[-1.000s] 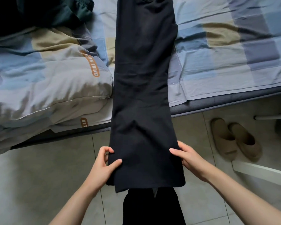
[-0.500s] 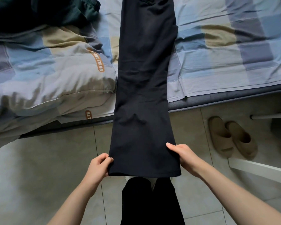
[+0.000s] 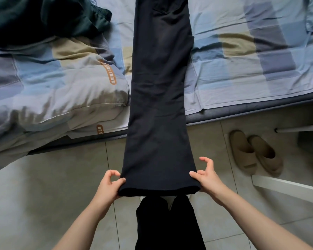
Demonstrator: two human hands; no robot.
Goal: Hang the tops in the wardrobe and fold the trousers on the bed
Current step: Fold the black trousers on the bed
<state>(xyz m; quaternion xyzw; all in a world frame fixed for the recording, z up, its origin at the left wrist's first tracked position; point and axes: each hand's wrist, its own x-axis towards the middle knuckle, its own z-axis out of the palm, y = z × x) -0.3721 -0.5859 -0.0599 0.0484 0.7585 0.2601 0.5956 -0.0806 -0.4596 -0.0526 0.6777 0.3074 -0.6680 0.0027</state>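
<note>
right now the black trousers [image 3: 159, 98] lie lengthwise, legs stacked one on the other, running from twelve o'clock on the bed [image 3: 242, 73] down over the mattress edge to the hem, which is held in the air above the tiled floor [image 3: 43, 186] at about six o'clock. the left hand [image 3: 107, 184] pinches the hem's seven o'clock corner between thumb and curled fingers. the right hand [image 3: 207, 175] has its thumb on the five o'clock corner, with the index and other fingers lifted and spread away from the cloth; whether anything presses from beneath is hidden, so that hold is probably light at best.

my reading is that the step in hand is carrying the hem up toward the waist for the first lengthwise fold. the risk sits on the right: with so little finger on the fabric, that corner could slip as the hem is lifted, so the two legs shear apart and the fold comes out crooked, or the hem drops to the floor. the waist end lies beyond the top of the view, so how square it sits cannot be judged.

a crumpled quilt [image 3: 58, 91] bulges at nine o'clock, touching the trouser edge, and may push the fold off line. a dark green garment [image 3: 43, 17] lies heaped at eleven o'clock. tan slippers [image 3: 255, 152] stand on the floor at three o'clock, well apart from the cloth.
</note>
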